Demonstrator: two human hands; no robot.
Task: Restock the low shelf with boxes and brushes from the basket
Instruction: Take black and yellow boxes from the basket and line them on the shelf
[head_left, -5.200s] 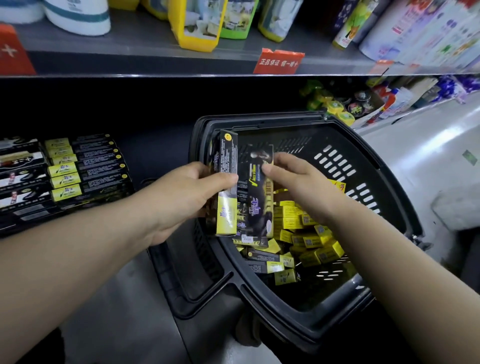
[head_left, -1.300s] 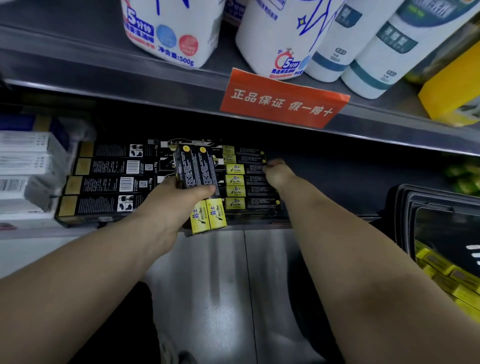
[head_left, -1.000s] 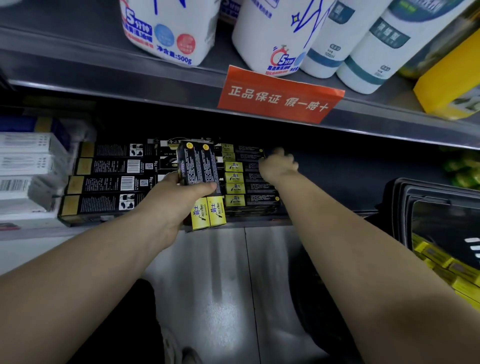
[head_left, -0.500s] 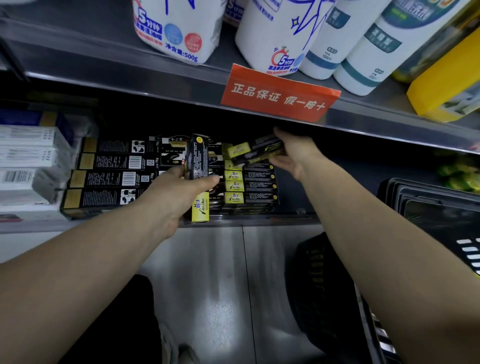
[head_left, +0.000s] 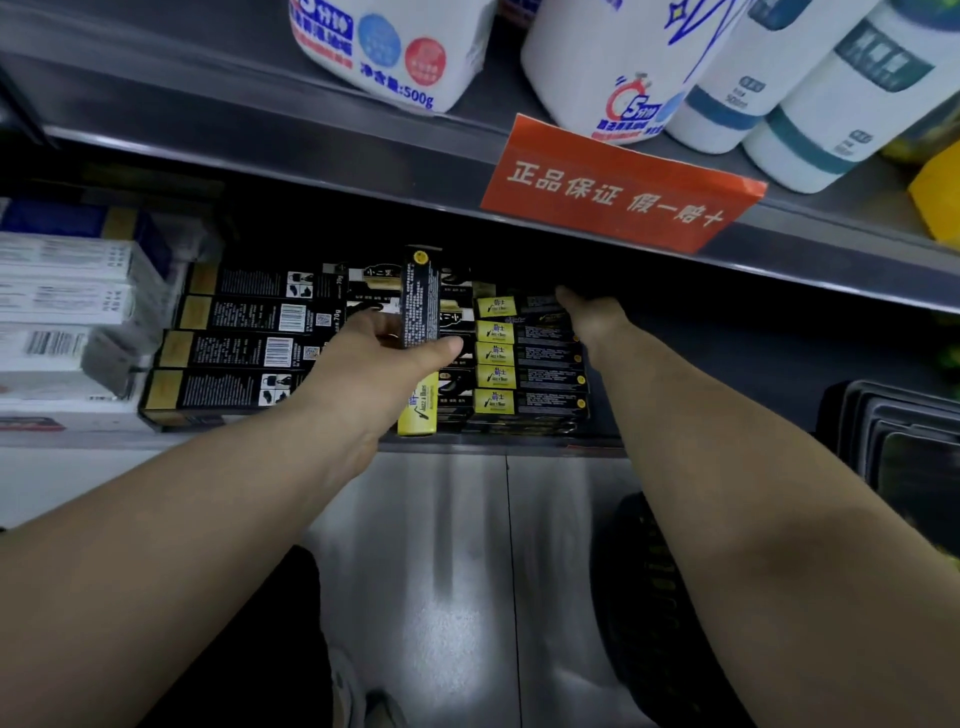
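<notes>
From the head camera, my left hand (head_left: 374, 374) grips one black-and-yellow box (head_left: 420, 312), thumb across its front and fingers curled behind. The box stands on end, yellow end down, in front of the low shelf (head_left: 467, 445).

My right hand (head_left: 592, 312) reaches further in, to the top of the stack of yellow-ended boxes (head_left: 524, 364) that lies flat on that shelf just right of the held box. It touches the topmost box there. Its fingers are turned away from me, so I cannot tell whether they hold it or only press on it.

Left of my left hand lie rows of long black boxes (head_left: 234, 348), and beyond them white boxes (head_left: 62, 296). The basket (head_left: 893, 431) sits at the right edge, well apart from both hands. Above, an orange sign (head_left: 618, 187) hangs from the upper shelf (head_left: 311, 140) under white bottles (head_left: 395, 47).
</notes>
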